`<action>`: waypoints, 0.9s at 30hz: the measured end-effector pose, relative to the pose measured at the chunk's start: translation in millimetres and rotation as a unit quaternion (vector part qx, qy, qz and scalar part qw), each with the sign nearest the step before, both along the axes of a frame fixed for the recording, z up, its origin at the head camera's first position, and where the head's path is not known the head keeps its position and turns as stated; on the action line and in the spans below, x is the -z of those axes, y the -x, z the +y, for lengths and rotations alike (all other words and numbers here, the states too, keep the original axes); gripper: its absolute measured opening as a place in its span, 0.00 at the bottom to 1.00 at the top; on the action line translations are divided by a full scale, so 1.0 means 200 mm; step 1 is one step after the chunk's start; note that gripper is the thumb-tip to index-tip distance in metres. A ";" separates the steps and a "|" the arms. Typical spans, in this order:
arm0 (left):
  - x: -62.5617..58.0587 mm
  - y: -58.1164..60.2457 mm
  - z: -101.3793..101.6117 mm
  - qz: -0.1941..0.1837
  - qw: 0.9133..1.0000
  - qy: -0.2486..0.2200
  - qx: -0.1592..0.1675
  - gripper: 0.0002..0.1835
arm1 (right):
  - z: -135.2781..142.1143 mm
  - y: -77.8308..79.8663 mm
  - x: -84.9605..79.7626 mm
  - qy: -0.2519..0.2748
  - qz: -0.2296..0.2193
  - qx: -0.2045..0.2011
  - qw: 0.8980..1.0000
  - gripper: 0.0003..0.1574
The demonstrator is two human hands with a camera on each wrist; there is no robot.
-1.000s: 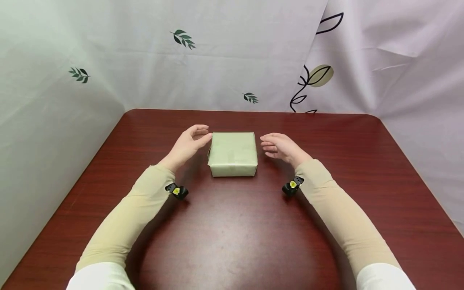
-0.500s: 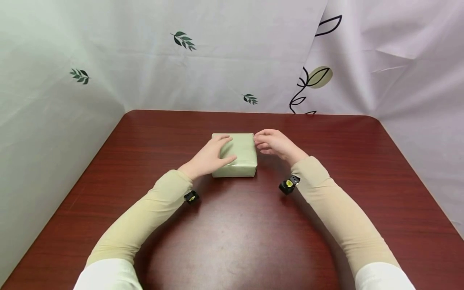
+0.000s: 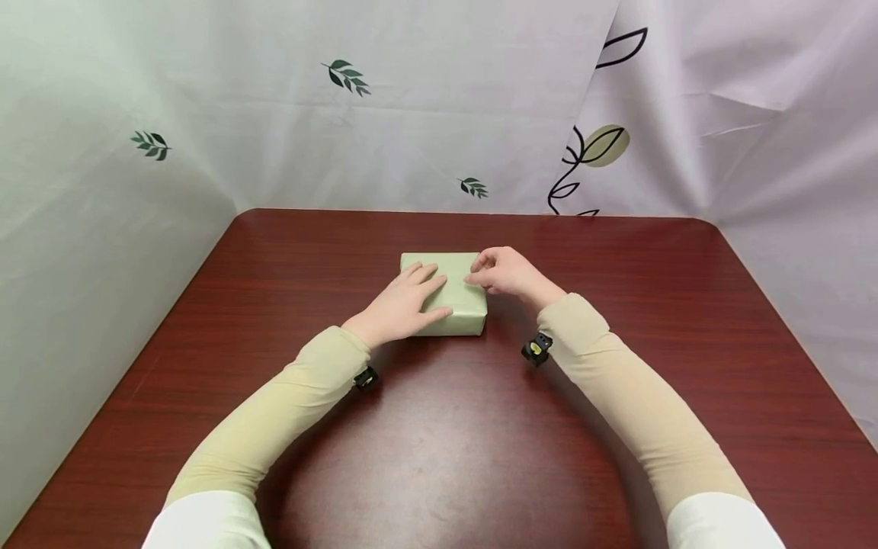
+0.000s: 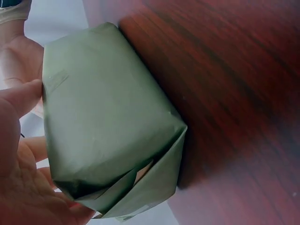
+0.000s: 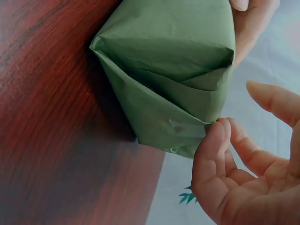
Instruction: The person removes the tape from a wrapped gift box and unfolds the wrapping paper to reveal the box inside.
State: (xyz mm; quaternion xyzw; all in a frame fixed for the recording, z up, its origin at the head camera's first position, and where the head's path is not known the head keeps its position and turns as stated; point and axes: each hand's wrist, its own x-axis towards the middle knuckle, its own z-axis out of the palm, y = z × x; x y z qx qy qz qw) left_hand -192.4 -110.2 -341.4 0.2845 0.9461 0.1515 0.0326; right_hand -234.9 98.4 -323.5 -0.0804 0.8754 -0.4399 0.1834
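Note:
On the table (image 3: 439, 427) sits a box wrapped in pale green paper (image 3: 456, 268). Across its top lies my left hand (image 3: 396, 309), fingers spread; the left wrist view shows the left thumb (image 4: 23, 97) at the box's upper edge. My right hand (image 3: 511, 273) is at the box's right end. In the right wrist view, the right fingertips (image 5: 218, 129) touch the edge of a folded paper flap (image 5: 154, 112), beside a shiny strip of clear tape (image 5: 187, 129). The right thumb (image 5: 272, 98) stands apart from the paper. The end folds gape a little.
A white curtain (image 3: 425, 107) with leaf prints hangs behind the table and along both sides. Both forearms wear pale sleeves, with a small black wrist camera (image 3: 537, 348) strapped at the right wrist and another camera (image 3: 366, 377) at the left.
My left hand has moved right from beside the box and settled on its top. My right hand has moved left to the box's right end, its fingers now bent more. The box stays put.

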 end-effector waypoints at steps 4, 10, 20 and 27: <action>-0.01 -0.01 0.00 0.005 1.000 0.015 0.005 0.35 | -0.03 0.00 0.00 -0.077 0.067 -0.021 0.994 0.18; -0.01 -0.01 0.00 0.005 1.000 0.014 0.002 0.35 | -0.06 -0.01 0.01 -0.117 0.102 -0.028 0.987 0.20; 0.01 -0.01 -0.01 0.020 1.000 0.010 0.007 0.35 | -0.08 0.00 0.02 -0.129 0.114 -0.019 0.985 0.18; 0.02 0.00 -0.01 0.015 1.000 0.003 0.008 0.34 | -0.08 0.00 0.02 -0.143 0.120 -0.022 0.982 0.16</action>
